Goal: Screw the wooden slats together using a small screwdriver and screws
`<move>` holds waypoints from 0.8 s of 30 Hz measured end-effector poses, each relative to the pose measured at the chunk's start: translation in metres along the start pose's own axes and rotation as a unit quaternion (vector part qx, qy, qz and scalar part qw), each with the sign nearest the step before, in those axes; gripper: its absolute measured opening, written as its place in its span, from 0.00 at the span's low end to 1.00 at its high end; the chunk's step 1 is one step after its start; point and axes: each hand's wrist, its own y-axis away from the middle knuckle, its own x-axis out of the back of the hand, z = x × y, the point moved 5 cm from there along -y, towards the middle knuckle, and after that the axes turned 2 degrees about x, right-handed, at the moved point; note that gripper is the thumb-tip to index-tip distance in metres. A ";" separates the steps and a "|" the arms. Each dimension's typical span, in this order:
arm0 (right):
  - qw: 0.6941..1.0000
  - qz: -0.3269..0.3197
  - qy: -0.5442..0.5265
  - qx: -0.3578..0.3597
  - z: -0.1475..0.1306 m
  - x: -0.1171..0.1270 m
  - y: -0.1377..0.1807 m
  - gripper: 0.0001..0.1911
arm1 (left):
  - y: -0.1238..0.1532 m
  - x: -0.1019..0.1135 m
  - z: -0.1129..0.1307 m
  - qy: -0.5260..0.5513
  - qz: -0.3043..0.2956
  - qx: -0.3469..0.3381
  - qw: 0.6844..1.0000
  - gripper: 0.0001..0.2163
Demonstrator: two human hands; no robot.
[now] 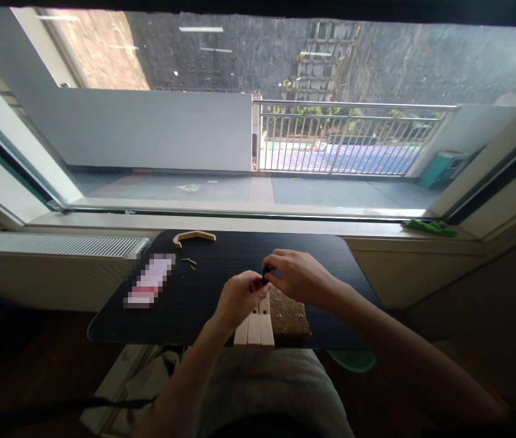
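Dark bench (pixel 215 264) below a broad window (pixel 240 55): two hands meet at a small black piece

Beyond the glass, a metal railing (pixel 353 104) stands at 1 o'clock, taking the clock from where the hands meet, with 12 toward the window. A white radiator (pixel 57 244) lies at 9 o'clock, beside the bench, and a green cloth (pixel 434 228) rests on the sill (pixel 103 222) between 2 and 3.

At the clock's centre, the right hand (pixel 301 274) pinches the small black piece (pixel 266 275) between its fingers. The left hand (pixel 240 298) comes in from about 7 o'clock, fingers drawn together against the piece's near side; whether they pinch it or the wood below, I cannot tell. The fingers also hide whether the piece touches the wood.

Pale wooden strips (pixel 254 334) lie side by side at 6 o'clock, reaching the bench's near edge, with dark round spots showing on them. Against their right side, at 5 o'clock, sits a rough brown block (pixel 291 316).

A curved wooden part (pixel 196 235) lies well apart at 10 o'clock, near the far edge. Small metal bits (pixel 189 261) are scattered between 9 and 10, and a pixelated pale rectangle (pixel 152 280) lies at 9.
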 end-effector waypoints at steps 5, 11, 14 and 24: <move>0.998 -0.003 -0.051 0.026 0.001 0.003 0.002 0.10 | 0.001 0.002 0.001 -0.001 -0.004 -0.005 1.000 0.10; 0.993 -0.001 -0.089 0.073 0.004 0.000 0.000 0.11 | 0.000 -0.001 -0.003 0.015 -0.021 -0.023 0.999 0.09; 0.992 0.001 -0.097 0.074 0.006 -0.001 -0.001 0.11 | 0.000 -0.001 -0.004 0.023 -0.034 -0.029 0.999 0.09; 0.995 -0.003 -0.085 0.052 0.004 0.000 -0.001 0.10 | -0.002 0.000 -0.004 0.044 -0.053 -0.039 0.997 0.08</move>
